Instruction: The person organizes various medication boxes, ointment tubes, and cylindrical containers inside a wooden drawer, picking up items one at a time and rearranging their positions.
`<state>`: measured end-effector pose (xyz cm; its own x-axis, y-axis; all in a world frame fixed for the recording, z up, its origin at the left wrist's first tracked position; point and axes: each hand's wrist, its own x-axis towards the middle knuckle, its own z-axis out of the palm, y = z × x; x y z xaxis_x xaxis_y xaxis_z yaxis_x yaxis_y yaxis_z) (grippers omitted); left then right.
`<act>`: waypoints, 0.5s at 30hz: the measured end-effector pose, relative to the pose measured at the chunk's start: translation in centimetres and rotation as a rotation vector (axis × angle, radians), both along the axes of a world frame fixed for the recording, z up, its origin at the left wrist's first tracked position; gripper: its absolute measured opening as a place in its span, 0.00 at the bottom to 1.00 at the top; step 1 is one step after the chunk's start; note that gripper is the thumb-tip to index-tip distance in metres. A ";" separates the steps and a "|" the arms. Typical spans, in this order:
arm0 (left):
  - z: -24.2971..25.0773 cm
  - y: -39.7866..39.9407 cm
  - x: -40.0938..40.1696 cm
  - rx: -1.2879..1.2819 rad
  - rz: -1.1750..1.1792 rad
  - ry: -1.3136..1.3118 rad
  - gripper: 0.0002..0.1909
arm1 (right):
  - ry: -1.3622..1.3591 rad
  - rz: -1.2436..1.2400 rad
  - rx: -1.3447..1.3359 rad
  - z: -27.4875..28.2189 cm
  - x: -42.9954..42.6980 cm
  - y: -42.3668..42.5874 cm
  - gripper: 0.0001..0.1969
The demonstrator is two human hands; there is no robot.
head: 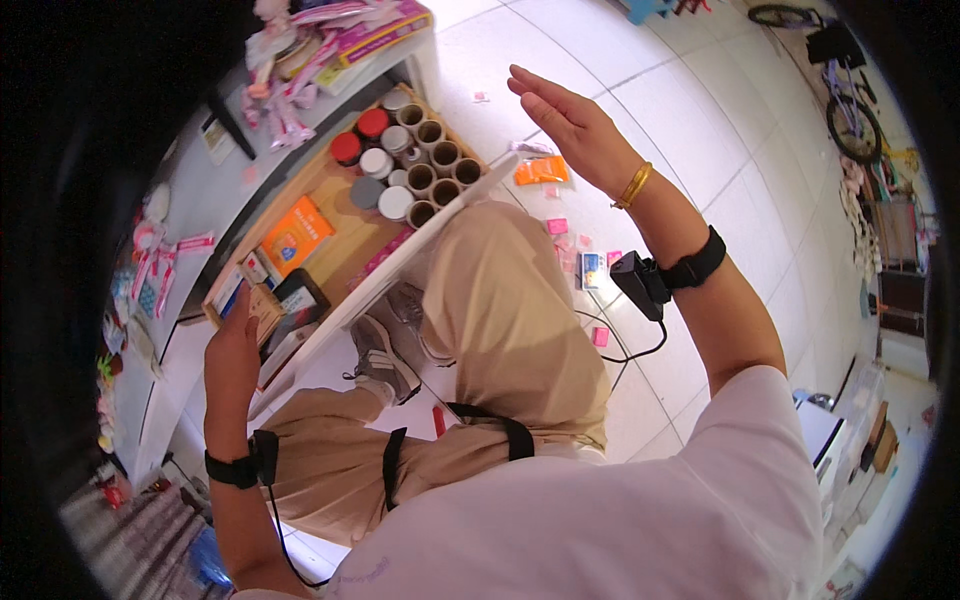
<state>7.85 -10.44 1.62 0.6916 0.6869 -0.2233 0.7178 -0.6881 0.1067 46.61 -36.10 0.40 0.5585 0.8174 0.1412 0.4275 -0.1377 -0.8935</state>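
An open wooden-bottomed drawer (341,259) with a white front panel (352,300) lies before me. My left hand (231,341) is at its left end, fingers against a small tan cardboard box (266,309); whether it grips the box is hidden. Around it are an orange packet (297,236) and a black case with a white label (301,298). Toward the drawer's other end stand open cardboard tubes (421,178) and jars with white, grey and red lids (373,122). My right hand (566,124) is raised over the tiled floor beyond that end, fingers straight, holding nothing.
On the white tabletop (180,187) above the drawer are pink ribboned items (289,97) and a purple box (382,34). An orange wrapper (541,171), pink pieces (556,226) and a small blue-and-white pack (592,270) lie on the floor. A bicycle (853,124) stands far right.
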 end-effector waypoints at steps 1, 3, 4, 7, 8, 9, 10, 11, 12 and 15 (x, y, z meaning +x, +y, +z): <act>0.2 -0.4 0.7 -0.003 -0.018 0.008 0.25 | 0.008 -0.018 -0.003 -0.6 0.5 -1.0 0.25; 0.7 -1.1 1.9 0.040 -0.003 0.080 0.26 | 0.071 -0.076 -0.084 -1.9 1.4 -3.1 0.24; 0.1 -0.7 1.8 0.067 -0.078 0.034 0.26 | 0.081 -0.090 -0.086 -3.0 1.9 -4.1 0.24; 0.8 -1.8 3.5 0.116 -0.102 0.090 0.27 | 0.047 -0.142 -0.137 -7.0 3.1 -6.9 0.26; 0.8 -2.0 3.9 0.122 -0.109 0.092 0.28 | 0.014 -0.191 -0.191 -8.3 3.3 -7.8 0.27; 0.8 -2.3 4.6 0.118 -0.122 0.100 0.28 | -0.022 -0.243 -0.248 -9.6 3.4 -8.8 0.27; 1.1 -2.6 5.1 0.111 -0.124 0.097 0.28 | -0.051 -0.273 -0.271 -11.4 3.5 -9.7 0.29; 1.3 -3.0 5.6 0.105 -0.124 0.094 0.28 | -0.038 -0.277 -0.271 -13.1 3.5 -10.5 0.29; 1.6 -3.3 6.1 0.106 -0.129 0.105 0.28 | -0.072 -0.330 -0.380 -14.6 3.4 -11.3 0.29; 2.1 -4.6 7.8 0.084 -0.180 0.041 0.28 | -0.127 -0.418 -0.556 -20.4 3.1 -14.3 0.31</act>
